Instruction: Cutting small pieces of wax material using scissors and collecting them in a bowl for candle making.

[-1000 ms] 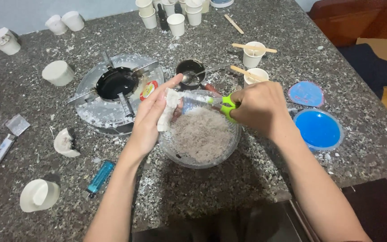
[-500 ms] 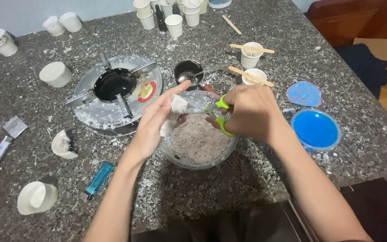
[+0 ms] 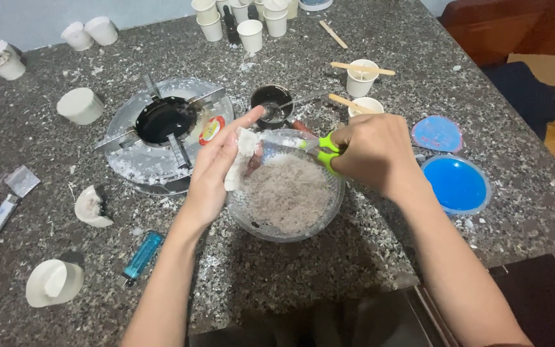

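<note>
My left hand (image 3: 216, 173) pinches a white wax lump (image 3: 240, 154) over the glass bowl (image 3: 285, 196). My right hand (image 3: 370, 151) grips green-handled scissors (image 3: 319, 149), blades at the lump.

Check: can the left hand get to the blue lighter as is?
Probably not yet: the left hand holds a white lump over the bowl. The path to the blue lighter looks open.

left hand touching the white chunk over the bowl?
Touching. The head view shows the left hand with its fingers wrapped around the white chunk, no gap, above the clear bowl.
</note>
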